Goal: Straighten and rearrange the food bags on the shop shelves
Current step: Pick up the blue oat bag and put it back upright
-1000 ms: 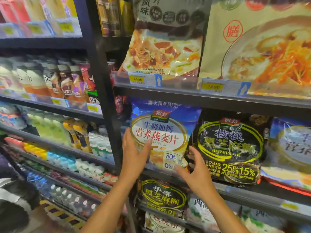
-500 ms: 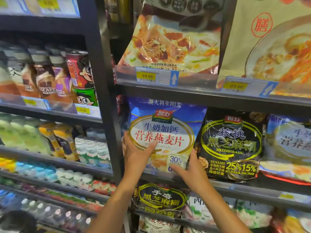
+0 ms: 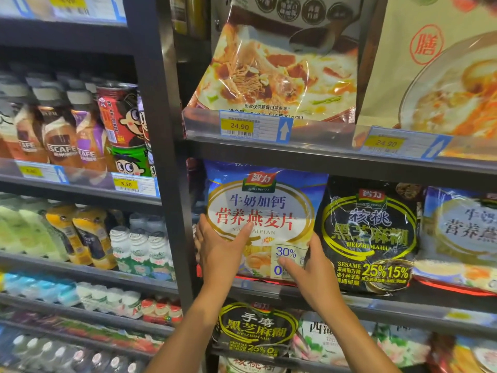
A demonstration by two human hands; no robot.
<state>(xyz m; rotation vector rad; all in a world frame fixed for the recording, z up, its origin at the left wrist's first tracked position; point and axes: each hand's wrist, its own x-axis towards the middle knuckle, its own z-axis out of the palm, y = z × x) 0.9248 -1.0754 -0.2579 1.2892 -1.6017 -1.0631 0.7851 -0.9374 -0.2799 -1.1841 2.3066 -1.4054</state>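
A blue and white oatmeal bag (image 3: 265, 211) stands upright at the left end of the middle shelf (image 3: 376, 298). My left hand (image 3: 220, 251) holds its lower left edge, thumb across the front and fingers behind. My right hand (image 3: 309, 267) grips its lower right corner, thumb on the front. A black sesame paste bag (image 3: 371, 235) stands right beside it, touching its right side. Further right leans another blue oatmeal bag (image 3: 465, 232), partly cut off by the frame.
Noodle bags (image 3: 279, 74) fill the shelf above, behind price tags (image 3: 255, 126). More black and white bags (image 3: 255, 329) lie on the shelf below. A dark upright post (image 3: 166, 157) divides this unit from drink bottles and cans (image 3: 80, 135) on the left.
My right hand moved in from beside the bag and took its lower right corner. My left hand stayed on the lower left edge. The view came closer to the shelf.
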